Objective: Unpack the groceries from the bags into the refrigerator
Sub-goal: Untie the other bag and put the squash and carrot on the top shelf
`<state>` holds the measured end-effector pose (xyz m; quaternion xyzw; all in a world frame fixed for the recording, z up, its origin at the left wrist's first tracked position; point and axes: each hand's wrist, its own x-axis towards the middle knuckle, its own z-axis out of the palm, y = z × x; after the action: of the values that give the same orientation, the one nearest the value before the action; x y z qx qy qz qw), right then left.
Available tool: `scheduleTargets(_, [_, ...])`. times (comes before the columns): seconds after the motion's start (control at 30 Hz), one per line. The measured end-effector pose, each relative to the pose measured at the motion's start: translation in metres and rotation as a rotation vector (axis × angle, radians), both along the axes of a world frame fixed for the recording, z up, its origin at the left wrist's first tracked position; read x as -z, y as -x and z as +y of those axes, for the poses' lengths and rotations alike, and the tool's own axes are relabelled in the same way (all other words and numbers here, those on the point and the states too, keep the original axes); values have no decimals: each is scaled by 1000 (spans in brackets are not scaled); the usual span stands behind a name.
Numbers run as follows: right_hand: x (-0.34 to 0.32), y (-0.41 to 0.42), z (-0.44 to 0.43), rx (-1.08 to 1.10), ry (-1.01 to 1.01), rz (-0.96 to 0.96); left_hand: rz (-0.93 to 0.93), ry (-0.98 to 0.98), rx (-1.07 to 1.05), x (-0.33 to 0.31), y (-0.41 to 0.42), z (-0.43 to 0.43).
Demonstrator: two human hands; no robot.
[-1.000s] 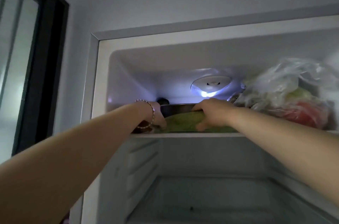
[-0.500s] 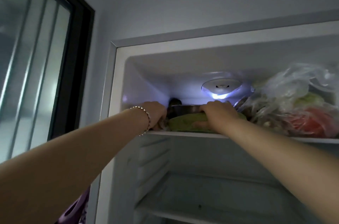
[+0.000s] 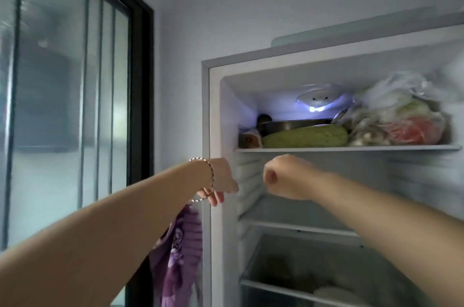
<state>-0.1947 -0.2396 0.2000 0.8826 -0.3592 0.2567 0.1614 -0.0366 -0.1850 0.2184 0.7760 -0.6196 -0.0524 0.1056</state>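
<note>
the left hand (image 3: 222,178) hangs bent at the wrist, its fingers (image 3: 216,198) drooping loosely curled and pinching nothing. a thin beaded bracelet (image 3: 211,176) circles the wrist. the right hand (image 3: 286,177) is balled into a loose fist, fingers folded toward the palm, with nothing in it that i can see, though blur softens the detail. both hands hover just under the front lip of the top shelf (image 3: 364,148), touching neither it nor the food.

the task's thing nearest them is a long green squash (image 3: 305,136), lying on its side at the near edge of that shelf inside the refrigerator (image 3: 214,118). its skin looks matt, pale green with faint stripes, and its shape is a plump cylinder with a blunt right end. by my reading the placing step for it is done, since it rests free and neither hand is on it. the next move would call for a return to the bags, which are out of view, to take up another item.

behind the squash sits a dark metal pan (image 3: 296,124), smooth and shallow. left of the squash is a small brownish wrapped lump (image 3: 248,140) that i cannot identify. to its right, thin crinkled plastic bags (image 3: 401,115) hold pale green and red produce. far back, a round lamp (image 3: 318,103) glows white. left of the refrigerator a purple cloth (image 3: 180,244) hangs in soft folds, beside a black-framed glass door (image 3: 75,80).
</note>
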Motion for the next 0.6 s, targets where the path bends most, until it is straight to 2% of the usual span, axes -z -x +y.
scheduleTargets(0.07, [10, -14, 29, 16, -111, 18, 8, -109, -38, 21, -21, 27])
scheduleTargets(0.23, [44, -58, 100, -148, -299, 109, -49, -54, -240, 71, -66, 114])
scheduleTargets(0.4, [80, -105, 170, -386, -364, 163, -191, 128, -531, 112, -86, 240])
scheduleTargets(0.6, [148, -152, 285, -713, -373, 344, -243, 60, -920, 181, -65, 403])
